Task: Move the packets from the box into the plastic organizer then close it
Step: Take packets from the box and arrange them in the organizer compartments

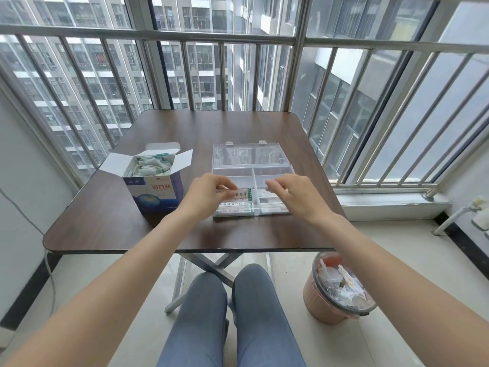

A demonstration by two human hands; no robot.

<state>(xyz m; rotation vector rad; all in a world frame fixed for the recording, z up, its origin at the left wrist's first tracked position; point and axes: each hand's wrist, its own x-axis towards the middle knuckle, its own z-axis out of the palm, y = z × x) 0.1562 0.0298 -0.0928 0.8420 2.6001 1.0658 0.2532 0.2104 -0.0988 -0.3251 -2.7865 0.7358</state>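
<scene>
Packets (232, 205): white with green edging, stacked in the near-left compartment of the organizer (275, 172); more lie in the near-right compartment. The far compartments look bare, though the clear plastic makes this hard to judge.

Organizer: clear, on the table (105, 221), right of centre. Lid (247, 154) open, lying back on its far side.

Left hand (209, 193): over the near-left compartment, fingers curled, fingertips pinching the top packet.

Right hand (293, 194): over the near-right compartment, fingers bent downward toward the packets there; cannot tell whether it grips anything.

Box (156, 188): blue and white, just left of the organizer, flaps open, loose packets heaped inside.

Bin (338, 290): on the floor, right of the table, lined and filled with wrappers.
</scene>
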